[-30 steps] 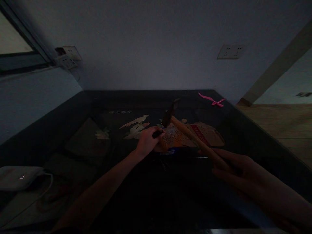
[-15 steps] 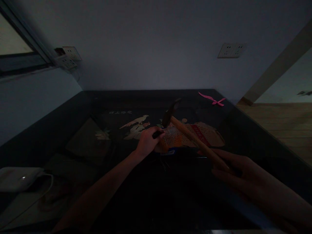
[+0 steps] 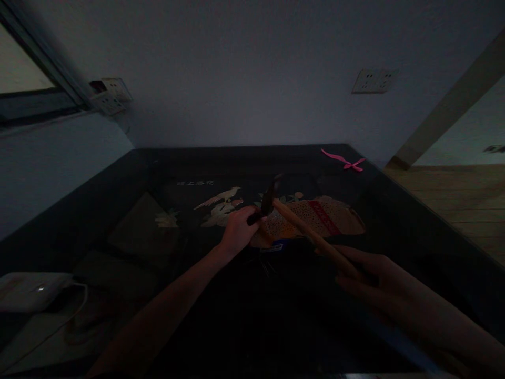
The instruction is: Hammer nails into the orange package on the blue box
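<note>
My right hand [image 3: 379, 284] is wrapped round the wooden handle of a hammer [image 3: 303, 229]. The hammer's dark head is at the left end of the handle, at or very near the dark stub in my left hand. My left hand [image 3: 239, 229] is closed on this short dark rod-like tool [image 3: 254, 217]; its exact kind is too dim to tell. Under and beside the fingers lies a long tan speckled piece [image 3: 315, 216], shaped like an insole, with a red lettered band across it. A small blue item [image 3: 274, 246] shows at its near edge.
The dark glossy tabletop [image 3: 236, 316] bears an inlaid bird picture [image 3: 221, 202]. A pink ribbon [image 3: 347, 162] lies at the far right corner. At the left sits a white charger-like box [image 3: 33, 289] with a cable. Several thin pins or wires [image 3: 267, 268] lie near the speckled piece.
The hammer has swung down and a little to the left, its head now at the dark tool. My right hand has shifted slightly left; my left hand has stayed in place.
</note>
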Available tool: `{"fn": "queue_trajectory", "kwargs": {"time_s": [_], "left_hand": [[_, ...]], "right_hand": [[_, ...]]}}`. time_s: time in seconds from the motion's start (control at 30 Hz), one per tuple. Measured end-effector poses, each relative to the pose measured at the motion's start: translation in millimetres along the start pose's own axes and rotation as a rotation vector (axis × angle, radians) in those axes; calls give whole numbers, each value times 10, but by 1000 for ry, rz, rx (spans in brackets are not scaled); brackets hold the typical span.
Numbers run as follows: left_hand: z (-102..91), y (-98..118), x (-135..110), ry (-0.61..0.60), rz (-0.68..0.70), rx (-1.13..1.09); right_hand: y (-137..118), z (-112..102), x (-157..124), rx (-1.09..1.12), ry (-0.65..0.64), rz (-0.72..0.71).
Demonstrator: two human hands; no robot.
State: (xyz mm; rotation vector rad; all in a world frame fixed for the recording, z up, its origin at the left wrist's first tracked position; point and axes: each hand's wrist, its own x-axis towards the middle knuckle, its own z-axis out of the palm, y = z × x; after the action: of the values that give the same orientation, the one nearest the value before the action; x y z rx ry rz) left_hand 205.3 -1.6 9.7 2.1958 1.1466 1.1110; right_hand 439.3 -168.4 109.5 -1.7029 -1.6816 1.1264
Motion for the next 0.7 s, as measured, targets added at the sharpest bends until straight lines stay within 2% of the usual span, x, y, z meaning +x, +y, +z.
{"fn": "queue_trajectory", "kwargs": {"time_s": [0.2, 0.37, 0.57, 0.7], "left_hand": [[10, -11, -10, 18, 7, -47], [-11, 12, -2, -8, 11, -2], [0, 2, -6, 15, 8, -36], [-6, 9, -5, 9, 3, 5]], "right_hand": [[-14, -4, -29, 2, 78, -15], [8, 7, 22, -26, 26, -11], [-8, -9, -15, -29, 84, -18], [-30, 12, 6, -61, 39, -4]]}}
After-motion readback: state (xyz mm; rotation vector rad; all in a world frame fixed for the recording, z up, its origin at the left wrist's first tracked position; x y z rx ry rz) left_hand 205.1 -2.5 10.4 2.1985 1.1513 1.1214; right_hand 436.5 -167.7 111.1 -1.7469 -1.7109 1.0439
